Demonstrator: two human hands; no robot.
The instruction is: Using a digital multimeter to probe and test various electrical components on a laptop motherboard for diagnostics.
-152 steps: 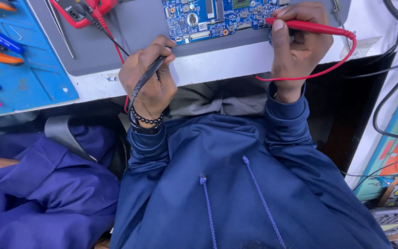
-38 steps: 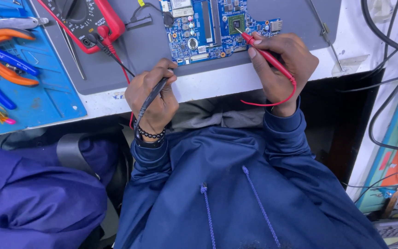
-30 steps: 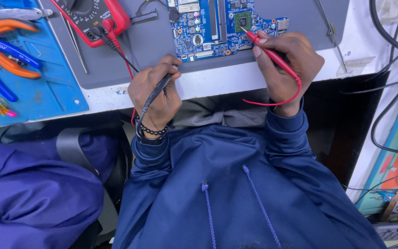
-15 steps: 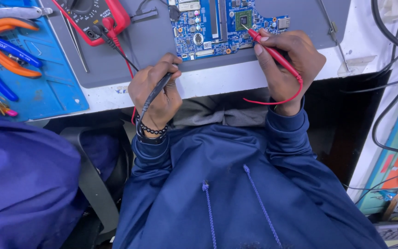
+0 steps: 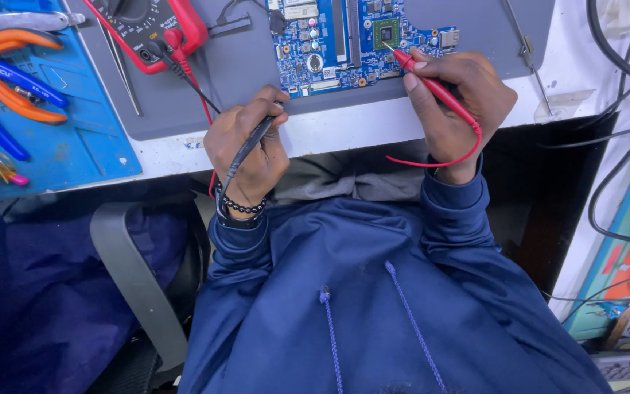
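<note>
Between right-hand grip (image 5: 455,98), red probe (image 5: 432,86)

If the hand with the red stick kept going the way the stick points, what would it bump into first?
The right hand aims its red probe up and left. Its tip already seems to sit by the green-framed chip on the blue board, so probably that chip first.

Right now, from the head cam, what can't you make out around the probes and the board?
- Black probe tip: hidden under the left hand's fingers, so contact with the blue circuit board is unclear.
- Red probe tip: too small to tell which pad by the green chip it touches.
- Board's upper part: cut off by the top edge.
- Red multimeter: display cut off by the top edge.
</note>
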